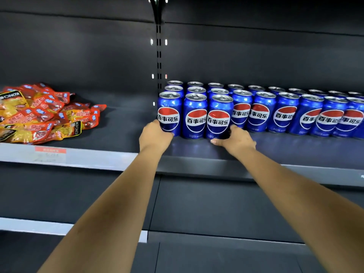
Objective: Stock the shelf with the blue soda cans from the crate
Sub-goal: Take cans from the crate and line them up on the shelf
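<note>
A dark grey back panel runs across the far side of the store unit. A slotted upright divides it into left and right bays. A pale price rail edges the left bay, carrying a red label. Red and yellow snack packets lie heaped far left. The light is dim.

Two bare forearms rise from the lower edge of the frame toward its middle, with no sleeves, watch or bracelet. The left hand and right hand wear no gloves or rings.
</note>
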